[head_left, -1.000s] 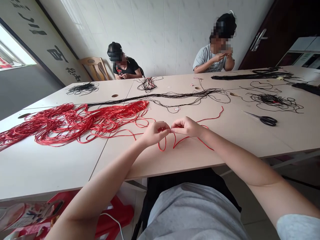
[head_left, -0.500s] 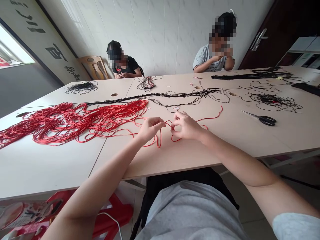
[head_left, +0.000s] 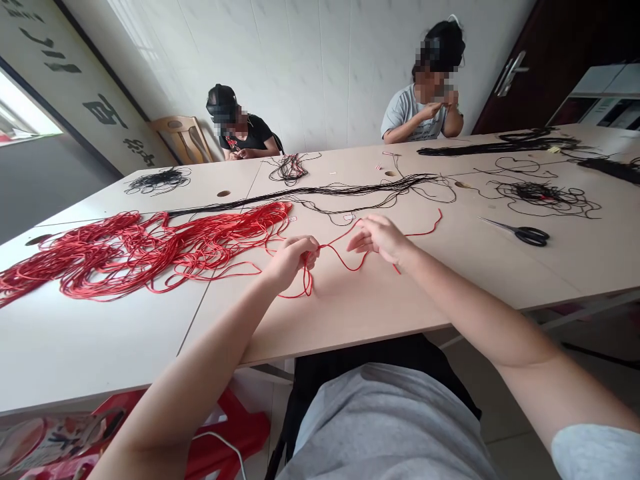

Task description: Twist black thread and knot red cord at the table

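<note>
A thin red cord (head_left: pixel 346 266) runs between my hands just above the table. My left hand (head_left: pixel 293 261) is closed on it, thumb pressed against the curled fingers, and a loop hangs below that hand. Higher and to the right, my right hand (head_left: pixel 381 239) pinches one strand between thumb and forefinger, though the fingertips are partly hidden. Its other fingers are stretched out. A second strand sags from my left hand and passes under the right one. Left of my hands lies a large heap of red cord (head_left: pixel 175 250).
Behind the heap stretches a long bundle of black cords (head_left: pixel 320 191). Black-handled scissors (head_left: pixel 533 235) lie at right, near a tangle of black cord (head_left: pixel 537 193). Two people, one in black (head_left: pixel 255 137) and one in grey (head_left: pixel 400 117), sit across the table (head_left: pixel 500 273).
My hands have moved apart, the right one shifting right and the left one slightly left. More red cord now spans the gap between them. The fingers of my right hand have straightened.
</note>
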Motion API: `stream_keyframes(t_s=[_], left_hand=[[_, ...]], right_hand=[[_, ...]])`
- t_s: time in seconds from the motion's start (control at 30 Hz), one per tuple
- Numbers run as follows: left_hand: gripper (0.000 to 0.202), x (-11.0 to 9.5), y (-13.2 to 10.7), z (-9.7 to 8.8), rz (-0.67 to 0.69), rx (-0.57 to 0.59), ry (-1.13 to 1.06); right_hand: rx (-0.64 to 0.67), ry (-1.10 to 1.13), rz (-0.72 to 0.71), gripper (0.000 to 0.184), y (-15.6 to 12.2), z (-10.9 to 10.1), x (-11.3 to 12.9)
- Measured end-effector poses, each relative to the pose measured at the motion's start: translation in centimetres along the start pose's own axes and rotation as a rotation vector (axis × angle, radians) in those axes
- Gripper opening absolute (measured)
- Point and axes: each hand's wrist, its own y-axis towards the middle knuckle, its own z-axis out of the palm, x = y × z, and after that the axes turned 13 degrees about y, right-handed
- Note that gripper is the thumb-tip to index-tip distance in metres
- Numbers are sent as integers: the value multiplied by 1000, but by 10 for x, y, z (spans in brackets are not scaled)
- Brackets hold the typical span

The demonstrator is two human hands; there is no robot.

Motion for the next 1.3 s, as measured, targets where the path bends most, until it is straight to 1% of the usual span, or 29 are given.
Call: stream_keyframes(t_s=[0.07,0.13,0.23,0.3,0.43,0.47,0.53,0.7,0.9,1.13,1.3], left_hand=[[18,-1,1,-2,-29,4,-69],[21,-1,3,-4,-62,-7,-113],[21,2,6,-8,-112,-56,-123],[19,5,8,-10,-138,-115,-89],[16,12,9,-9,-146,-279,82],[17,13,8,-8,-140,-306,142],[19,13,6,-5,-113,-324,263],[20,7,0,5,-5,-244,464],[25,4,-3,10,77,-128,542],[28,4,-5,10,65,-26,550],[28,3,-7,12,65,-11,532]], right_hand=[[98,-39,62,19,-3,13,-9],[180,-80,100,23,-5,21,-16],[260,-175,105,19,-6,21,-18],[265,-273,61,15,-7,14,-16],[212,-458,-110,16,-8,0,-8],[209,-492,-150,17,-8,-2,-7],[230,-546,-209,19,-9,-3,-6],[320,-680,-333,22,-11,3,-9],[288,-730,-382,20,-12,7,-13],[276,-751,-399,18,-9,6,-15],[274,-765,-408,14,-9,6,-16]])
